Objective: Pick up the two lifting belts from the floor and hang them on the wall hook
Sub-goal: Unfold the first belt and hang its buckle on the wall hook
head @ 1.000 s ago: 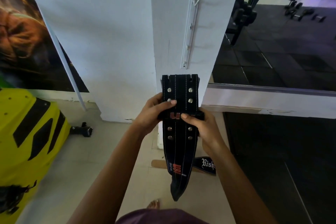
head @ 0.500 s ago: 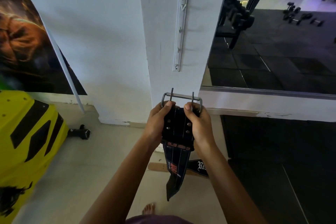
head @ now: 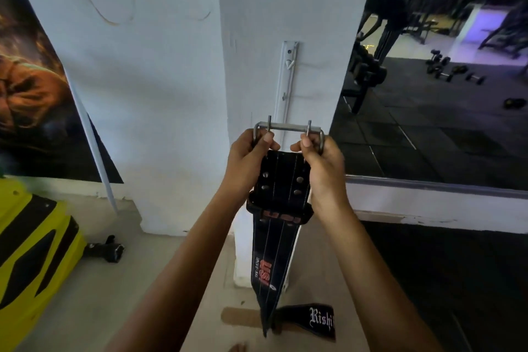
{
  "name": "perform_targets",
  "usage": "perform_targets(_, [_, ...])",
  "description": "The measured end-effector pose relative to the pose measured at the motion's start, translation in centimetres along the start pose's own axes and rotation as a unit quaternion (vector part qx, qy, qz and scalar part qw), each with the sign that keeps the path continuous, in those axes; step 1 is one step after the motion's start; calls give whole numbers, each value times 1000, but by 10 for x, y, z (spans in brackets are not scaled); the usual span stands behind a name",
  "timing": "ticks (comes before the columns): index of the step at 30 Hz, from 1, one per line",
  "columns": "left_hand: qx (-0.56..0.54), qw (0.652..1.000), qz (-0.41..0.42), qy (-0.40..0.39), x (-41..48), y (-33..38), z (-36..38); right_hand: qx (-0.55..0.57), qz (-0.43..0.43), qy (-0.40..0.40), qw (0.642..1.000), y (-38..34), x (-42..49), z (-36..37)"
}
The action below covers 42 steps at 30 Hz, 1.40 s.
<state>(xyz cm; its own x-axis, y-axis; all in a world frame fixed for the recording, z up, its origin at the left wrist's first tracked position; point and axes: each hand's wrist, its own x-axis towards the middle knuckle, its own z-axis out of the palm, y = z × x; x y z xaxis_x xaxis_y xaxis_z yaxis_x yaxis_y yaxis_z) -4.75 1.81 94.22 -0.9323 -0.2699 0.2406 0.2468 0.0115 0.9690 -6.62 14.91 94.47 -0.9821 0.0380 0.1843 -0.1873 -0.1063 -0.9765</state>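
Note:
A black lifting belt [head: 274, 240] with red lettering hangs down in front of me, its steel buckle [head: 288, 128] raised at the top. My left hand [head: 248, 163] grips the buckle's left side and my right hand [head: 320, 163] grips its right side. The buckle sits just below a white wall rail with small hooks [head: 288, 77] on the white pillar, apart from the upper hook [head: 290, 63]. A second black belt [head: 311, 320] with white gothic lettering lies on the floor under the hanging belt's tip, partly hidden by it.
A yellow and black machine [head: 34, 260] stands at the left. A dark dumbbell [head: 107, 248] lies on the floor beside it. A large mirror [head: 428, 123] at the right reflects gym equipment. A poster [head: 34, 94] covers the left wall. My bare toes [head: 238, 347] show at the bottom.
My hands slid from the belt's middle up to its buckle, then lifted the belt higher toward the wall rail. The view has moved closer to the pillar.

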Motion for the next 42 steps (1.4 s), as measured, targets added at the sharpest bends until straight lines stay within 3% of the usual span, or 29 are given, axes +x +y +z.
perform_targets(8, [3, 985, 163, -48, 136, 117, 2, -6, -187, -3, 982, -128, 112, 36])
perform_targets(19, [27, 918, 395, -5, 258, 323, 14, 3, -302, -40, 952, -344, 209, 68])
perform_targets(28, [-12, 913, 403, 57, 303, 366, 29, 3, -298, -46, 954, -395, 248, 88])
perform_targets(38, [-6, 940, 337, 51, 309, 361, 31, -43, -279, -16, 959, -384, 260, 80])
perform_targets(42, [12, 936, 337, 104, 297, 346, 19, -48, -302, 36, 951, -370, 256, 65])
